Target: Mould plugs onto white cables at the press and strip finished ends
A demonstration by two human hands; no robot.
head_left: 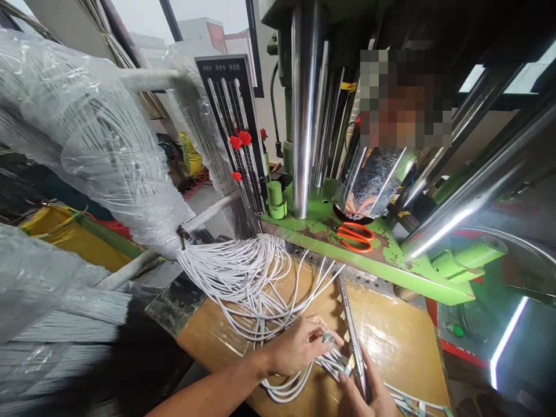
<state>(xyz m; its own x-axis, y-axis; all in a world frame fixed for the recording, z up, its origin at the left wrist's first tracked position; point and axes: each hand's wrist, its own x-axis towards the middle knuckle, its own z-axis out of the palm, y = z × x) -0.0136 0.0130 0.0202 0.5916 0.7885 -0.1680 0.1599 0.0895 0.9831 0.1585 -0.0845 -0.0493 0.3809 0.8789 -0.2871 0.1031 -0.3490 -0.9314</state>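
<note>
On the tan worktop, just beside a heap of white cables, the metal bar is gripped near its close end by the right hand. A small piece is pinched by the left hand. Cable ends, it seems, are being fitted along the bar; a steady bar and careful lining-up of the piece would be called for. Whether the piece is joined to a cable cannot be told, being partly covered by fingers. The right wrist is cut off below.
</note>
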